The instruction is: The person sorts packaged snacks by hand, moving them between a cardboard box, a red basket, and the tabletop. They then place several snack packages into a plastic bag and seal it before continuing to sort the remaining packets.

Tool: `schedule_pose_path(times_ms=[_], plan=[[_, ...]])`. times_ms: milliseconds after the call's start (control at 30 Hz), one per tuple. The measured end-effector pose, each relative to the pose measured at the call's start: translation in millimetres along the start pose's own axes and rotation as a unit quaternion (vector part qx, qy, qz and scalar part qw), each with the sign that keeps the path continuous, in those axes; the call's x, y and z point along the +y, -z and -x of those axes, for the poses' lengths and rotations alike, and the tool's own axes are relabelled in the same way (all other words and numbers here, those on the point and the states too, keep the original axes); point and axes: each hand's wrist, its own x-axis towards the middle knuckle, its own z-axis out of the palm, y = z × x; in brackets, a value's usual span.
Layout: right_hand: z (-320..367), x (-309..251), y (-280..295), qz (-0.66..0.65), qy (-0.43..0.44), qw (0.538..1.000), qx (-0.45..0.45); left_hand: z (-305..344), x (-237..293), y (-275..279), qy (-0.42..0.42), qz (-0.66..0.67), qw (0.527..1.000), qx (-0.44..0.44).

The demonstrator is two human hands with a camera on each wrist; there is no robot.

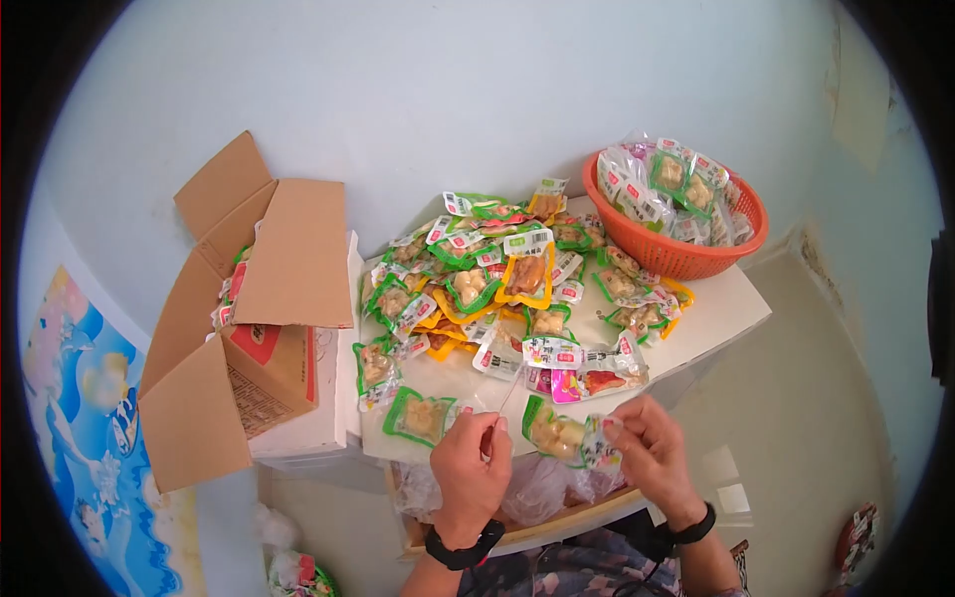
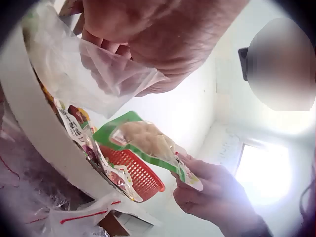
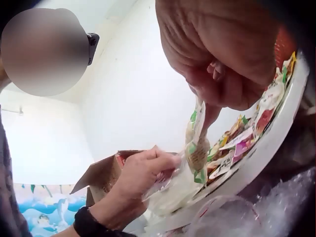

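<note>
My right hand (image 1: 655,456) pinches one end of a green-edged snack packet (image 1: 553,432) with pale, round pieces inside. In the left wrist view that packet is held in the air, its green end pointing away from the fingers. A clear plastic bag (image 2: 106,74) is gripped in the curled fingers of my left hand (image 1: 472,466). Another green-edged packet (image 1: 419,416) lies at the table's front edge, just beyond the left hand. Farther back, a heap of snack packets (image 1: 470,287) with green, yellow and pink edges covers the white tabletop.
An orange basket (image 1: 676,261) of bagged packets stands at the back right. On the left is an open cardboard box (image 1: 294,254) with packets inside. Below the table edge, an open drawer (image 1: 557,525) holds crumpled clear bags. A wall rises behind the table.
</note>
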Motion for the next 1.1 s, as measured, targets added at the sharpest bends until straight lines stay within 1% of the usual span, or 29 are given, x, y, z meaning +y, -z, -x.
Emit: schedule_pose_path(times_ms=[100,200,300,400,433,500,600,633,700,733,800,833,933,1000,1100], plan=[[9.2,5.2,-1.7,-0.07,-0.062,0.996,-0.006,-3.6,11.0,4.3,-0.085,-0.074,0.994,0.008],[6.5,7.3,0.0,-0.176,-0.027,0.984,-0.001,-2.6,20.0,5.7,-0.122,-0.102,0.987,0.028],[6.1,15.8,3.5,-0.2,0.011,0.979,-0.038,8.2,33.7,12.4,0.011,-0.022,1.0,-0.01],[6.2,11.7,-9.0,-0.227,0.017,0.972,-0.058,10.3,26.9,12.1,-0.045,0.027,0.998,0.046],[4.2,13.3,-10.9,-0.207,0.018,0.976,-0.061,11.5,25.2,13.4,-0.002,0.096,0.995,0.038],[-4.4,20.9,-14.0,-0.165,0.022,0.984,-0.067,13.8,22.4,16.2,0.084,0.23,0.969,0.022],[-19.6,32.4,-25.8,-0.202,0.04,0.975,-0.081,17.2,16.2,19.7,0.076,0.225,0.971,0.01],[-23.7,36.3,-25.9,-0.217,0.028,0.971,-0.095,18.1,14.2,21.5,0.091,0.219,0.971,0.008],[-29.2,45.9,-31.2,-0.232,0.01,0.97,-0.071,18.7,10.3,24.7,0.122,0.21,0.97,0.005],[-31.0,50.8,-33.1,-0.238,0.002,0.97,-0.057,18.2,8.6,25.1,0.139,0.231,0.963,0.013],[-33.0,61.3,-35.6,-0.214,-0.028,0.976,-0.031,17.3,5.9,25.0,0.175,0.274,0.945,0.024],[-32.6,64.0,-36.8,-0.203,-0.042,0.978,-0.016,17.5,4.8,24.7,0.177,0.278,0.944,0.024],[-23.3,56.0,-42.7,-0.082,-0.02,0.996,0.019,17.4,0.5,22.0,0.174,0.285,0.942,0.024],[-19.8,57.0,-47.4,-0.064,-0.009,0.997,0.033,18.9,-4.6,17.5,0.163,0.287,0.944,0.027],[-19.0,63.7,-47.7,-0.051,0.012,0.998,0.043,22.4,-6.3,12.1,0.15,0.209,0.966,0.032]])
